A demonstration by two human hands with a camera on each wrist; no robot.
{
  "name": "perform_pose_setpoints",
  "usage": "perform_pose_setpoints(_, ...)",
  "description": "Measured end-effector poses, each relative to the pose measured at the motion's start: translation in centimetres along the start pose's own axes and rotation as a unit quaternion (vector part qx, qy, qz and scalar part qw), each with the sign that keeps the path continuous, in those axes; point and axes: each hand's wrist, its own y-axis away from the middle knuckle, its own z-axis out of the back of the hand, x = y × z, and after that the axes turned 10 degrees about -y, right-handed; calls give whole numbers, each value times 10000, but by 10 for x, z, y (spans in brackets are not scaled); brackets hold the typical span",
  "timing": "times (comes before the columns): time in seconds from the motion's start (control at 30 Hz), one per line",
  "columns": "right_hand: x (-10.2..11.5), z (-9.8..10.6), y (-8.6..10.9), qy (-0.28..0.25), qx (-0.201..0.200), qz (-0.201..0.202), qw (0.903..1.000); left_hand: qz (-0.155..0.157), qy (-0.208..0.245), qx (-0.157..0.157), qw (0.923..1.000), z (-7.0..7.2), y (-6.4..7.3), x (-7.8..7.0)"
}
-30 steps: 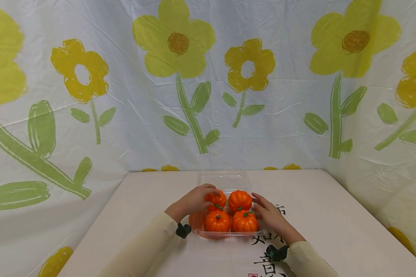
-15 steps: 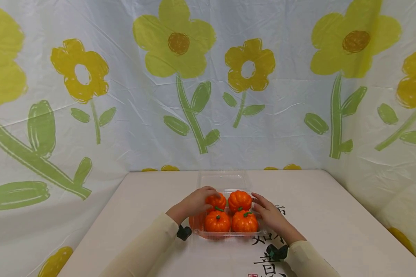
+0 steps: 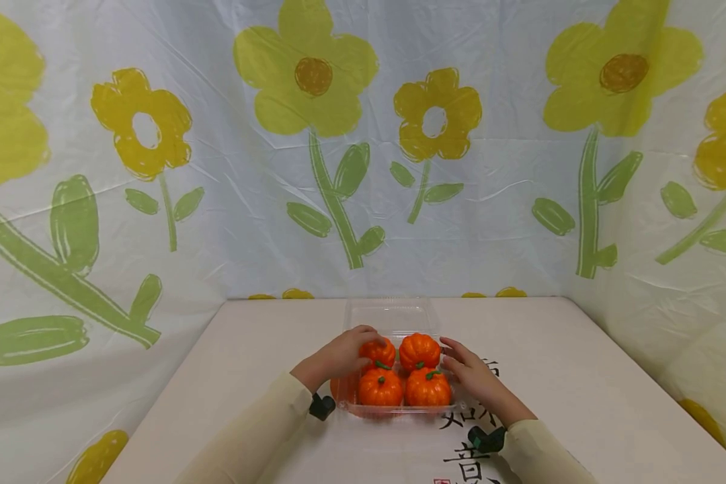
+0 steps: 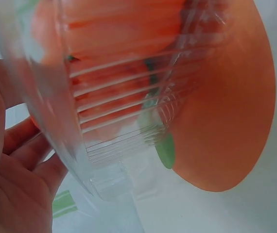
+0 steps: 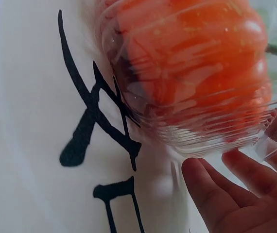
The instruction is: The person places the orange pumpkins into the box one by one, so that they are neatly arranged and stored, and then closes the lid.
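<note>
Several orange toy pumpkins (image 3: 420,351) with green stems sit two by two in a clear plastic clamshell box (image 3: 399,409). My left hand (image 3: 341,353) reaches over the box's left wall, thumb and fingers around the back left pumpkin (image 3: 375,351). In the left wrist view the ribbed wall stands in front of that hand (image 4: 24,189), hiding part of its grip. My right hand (image 3: 478,380) is at the box's right side with fingers spread. The right wrist view has its fingertips (image 5: 194,170) right at the box's ribbed corner.
The box's clear lid (image 3: 390,314) lies opened out behind it. Under the box, the pale tablecloth (image 3: 266,323) bears a printed orange shape (image 4: 226,107) and black brush characters (image 3: 468,464). A flowered curtain (image 3: 218,202) closes off the back and sides.
My left hand and the back left pumpkin have sunk slightly within the box. The right hand stays at the box's side.
</note>
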Motion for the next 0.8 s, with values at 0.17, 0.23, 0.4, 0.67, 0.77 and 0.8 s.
perform_pose_setpoints(0.17,1,2,0,-25,50,23,10000,-48,-39,-42,10000,0,0,0)
perform_pose_setpoints(0.23,2,2,0,-24,64,10,10000,-72,-67,-63,9999,0,0,0)
perform_pose_setpoints(0.4,2,3,0,86,24,-112,9999,-100,-82,-94,9999,0,1,1)
perform_pose_setpoints(0.67,7,12,-4,531,64,-132,9985,78,465,-253,9986,6,6,6)
perform_pose_setpoints(0.77,11,17,-7,653,106,-118,9977,131,571,-391,9975,7,5,12)
perform_pose_setpoints(0.8,13,18,-8,680,96,-129,9976,151,611,-432,9971,7,5,14)
